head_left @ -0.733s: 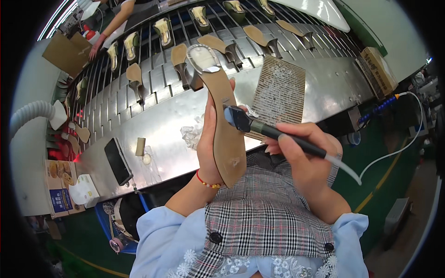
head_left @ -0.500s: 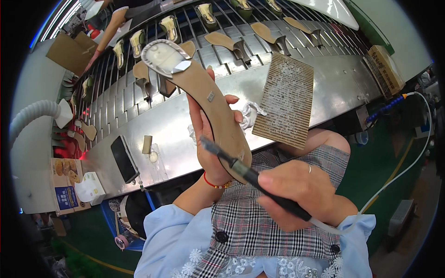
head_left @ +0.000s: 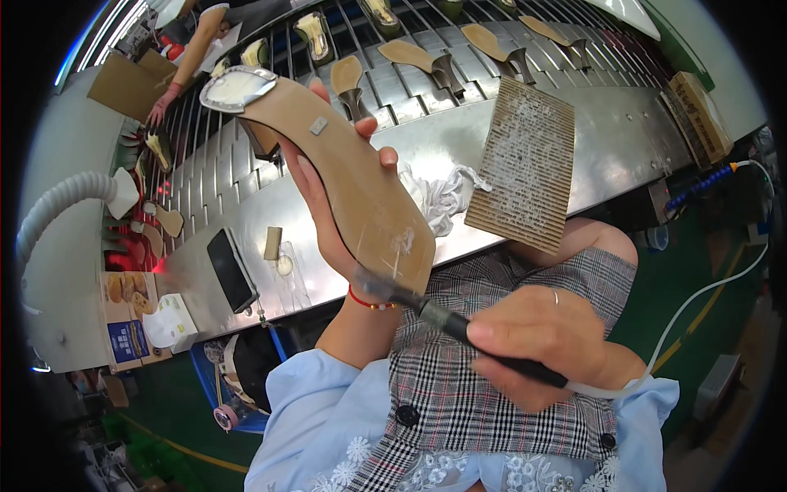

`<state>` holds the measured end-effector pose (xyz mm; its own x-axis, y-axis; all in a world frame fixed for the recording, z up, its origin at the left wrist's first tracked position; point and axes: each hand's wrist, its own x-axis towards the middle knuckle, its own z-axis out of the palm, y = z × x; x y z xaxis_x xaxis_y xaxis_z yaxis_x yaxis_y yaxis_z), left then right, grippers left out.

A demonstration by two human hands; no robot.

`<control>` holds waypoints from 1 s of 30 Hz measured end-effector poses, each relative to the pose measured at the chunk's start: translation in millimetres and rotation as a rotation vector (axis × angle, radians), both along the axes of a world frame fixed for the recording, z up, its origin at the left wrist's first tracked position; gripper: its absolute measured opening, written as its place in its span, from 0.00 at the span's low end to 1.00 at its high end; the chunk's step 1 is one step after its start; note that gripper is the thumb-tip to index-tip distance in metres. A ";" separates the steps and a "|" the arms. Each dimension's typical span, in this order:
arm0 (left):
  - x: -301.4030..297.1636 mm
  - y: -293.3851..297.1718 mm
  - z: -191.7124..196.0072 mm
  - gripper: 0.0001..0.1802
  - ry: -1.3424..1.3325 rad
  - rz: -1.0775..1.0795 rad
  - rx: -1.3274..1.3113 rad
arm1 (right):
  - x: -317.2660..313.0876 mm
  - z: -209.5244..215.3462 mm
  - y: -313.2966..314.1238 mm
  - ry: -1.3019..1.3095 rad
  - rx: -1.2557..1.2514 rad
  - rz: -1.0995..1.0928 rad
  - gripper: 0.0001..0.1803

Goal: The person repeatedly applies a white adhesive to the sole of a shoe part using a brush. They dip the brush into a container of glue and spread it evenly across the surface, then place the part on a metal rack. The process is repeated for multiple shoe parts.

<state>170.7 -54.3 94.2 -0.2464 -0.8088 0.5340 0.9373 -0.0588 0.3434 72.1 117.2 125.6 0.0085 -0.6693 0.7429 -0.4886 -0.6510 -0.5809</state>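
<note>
A tan shoe sole point(head_left: 361, 189) with a heel lies across my left hand point(head_left: 329, 246), its wide toe end toward me. The fingers wrap round its edges from beneath, and the heel end points up and left. White smears mark the toe end, and a small metallic tag sits nearer the heel. My right hand point(head_left: 541, 344) grips a black pen-like brush point(head_left: 447, 320) with a white tube running from its back end. Its blurred tip is beside the sole's lower left edge, near my left wrist; whether it touches cannot be made out.
Heeled soles point(head_left: 410, 56) stand along a slatted metal conveyor point(head_left: 246, 172). A ribbed cardboard piece point(head_left: 525, 164), crumpled white cloth point(head_left: 438, 197) and a phone point(head_left: 231, 271) lie on the metal ledge. A white hose point(head_left: 65, 201) is at left. Another person's hand point(head_left: 164, 102) reaches the conveyor.
The sole has tilted and shifted left at its heel end, showing more of its flat face. The brush tip has dropped toward the toe end's edge. Items on the conveyor have moved.
</note>
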 end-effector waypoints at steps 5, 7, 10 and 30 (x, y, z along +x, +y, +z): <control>6.1 -3.5 2.6 0.29 -0.005 -0.121 0.173 | -10.0 -4.3 -8.3 0.026 -0.025 -0.092 0.19; 4.7 -5.3 3.9 0.31 -0.010 -0.144 0.222 | -0.5 -4.3 -1.4 0.047 0.028 -0.005 0.20; 7.4 -6.1 -0.2 0.33 -0.041 -0.213 0.356 | -5.8 -2.0 -2.5 0.005 -0.040 0.022 0.19; 15.6 5.0 4.0 0.36 -0.028 -0.888 0.626 | -30.9 13.4 6.0 0.176 0.054 0.158 0.16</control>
